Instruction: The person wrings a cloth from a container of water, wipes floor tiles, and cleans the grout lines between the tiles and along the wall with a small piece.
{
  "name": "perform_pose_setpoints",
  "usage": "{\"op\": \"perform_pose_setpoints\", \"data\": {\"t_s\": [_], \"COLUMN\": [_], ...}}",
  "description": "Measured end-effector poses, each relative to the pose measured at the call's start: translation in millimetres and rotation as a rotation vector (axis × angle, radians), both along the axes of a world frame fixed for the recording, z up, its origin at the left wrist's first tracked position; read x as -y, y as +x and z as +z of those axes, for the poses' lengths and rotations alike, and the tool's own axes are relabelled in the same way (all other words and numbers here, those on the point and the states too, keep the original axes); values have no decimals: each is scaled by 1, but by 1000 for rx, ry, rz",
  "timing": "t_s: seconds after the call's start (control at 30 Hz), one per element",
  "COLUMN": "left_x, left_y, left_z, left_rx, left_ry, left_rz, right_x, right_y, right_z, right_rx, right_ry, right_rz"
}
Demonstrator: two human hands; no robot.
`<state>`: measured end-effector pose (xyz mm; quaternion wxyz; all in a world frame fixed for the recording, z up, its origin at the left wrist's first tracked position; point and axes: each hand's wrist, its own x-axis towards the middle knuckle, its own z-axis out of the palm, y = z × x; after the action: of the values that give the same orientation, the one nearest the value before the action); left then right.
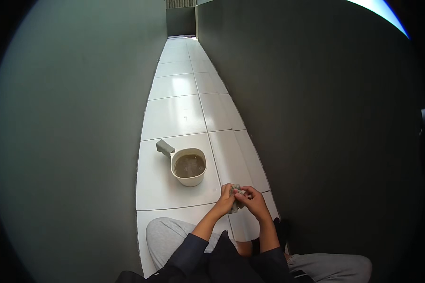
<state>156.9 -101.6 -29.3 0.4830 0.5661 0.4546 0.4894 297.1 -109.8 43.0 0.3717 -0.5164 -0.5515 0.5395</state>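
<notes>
Both of my hands meet low in the view, right of centre, over the tiles in front of my legs. My left hand (225, 200) is closed around a small crumpled greyish-green piece, perhaps cloth (234, 208), with a pinkish spot on it. The fingers of my right hand (252, 198) pinch the same piece from the right. Its exact kind is too small to tell. Ahead and to the left of my hands, a cream dipper (190, 181) with a grey handle stands upright on the floor. Murky brownish water (190, 166) with a few bubbles lies inside it.
White floor tiles (172, 115) run forward as a narrow passage. A grey-green wall (75, 132) rises on the left and a dark wall (326, 122) on the right. My bent legs in grey trousers (163, 238) frame the near end.
</notes>
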Motion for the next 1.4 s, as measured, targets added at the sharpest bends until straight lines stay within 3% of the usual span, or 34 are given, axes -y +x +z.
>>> {"op": "perform_pose_setpoints", "data": {"t_s": [0.27, 0.37, 0.5, 0.6, 0.67, 0.8, 0.87, 0.97, 1.03, 1.07, 1.13, 1.23, 1.27, 1.33, 1.4], "left_x": [3, 0, -3, -3, -2, -3, -5, -3, -3, 0, 5, 7, 7, 6, 8], "left_y": [-14, -20, -18, -19, -20, -27, -32, -34, -32, -33, -35, -33, -32, -29, -27], "left_z": [31, 33, 34, 29, 28, 35, 37, 44, 49, 51, 62, 61, 61, 61, 61], "left_rx": [276, 233, 209, 203, 209, 148, 86, 148, 37, 36, -260, -273, -273, -448, -445], "left_ry": [-123, -61, -66, -51, -80, -23, 35, 16, 21, 19, 192, 317, 315, 558, 545], "left_rz": [-46, -86, -89, -56, -63, -91, -56, -39, 23, 22, -13, -54, -53, 18, 27], "right_x": [-5, -7, -6, -4, 0, -4, -4, -3, -1, 2, 3, 2, 1, -1, 1], "right_y": [12, 18, 20, 17, 4, 13, 19, 20, 16, 13, 10, 10, 12, 15, 14], "right_z": [-13, -9, -8, -8, -4, -12, -9, -7, 4, 11, 16, 15, 12, 7, 15], "right_rx": [42, -103, -179, -392, -114, -36, -158, -62, -47, 95, 238, 605, 604, 581, 553], "right_ry": [154, 57, -61, -213, 35, 70, 5, 100, 161, 254, 346, 405, 403, 407, 415], "right_rz": [-85, -274, -305, -203, -200, -221, -269, -261, -257, -196, -135, 32, 34, 10, 29]}}
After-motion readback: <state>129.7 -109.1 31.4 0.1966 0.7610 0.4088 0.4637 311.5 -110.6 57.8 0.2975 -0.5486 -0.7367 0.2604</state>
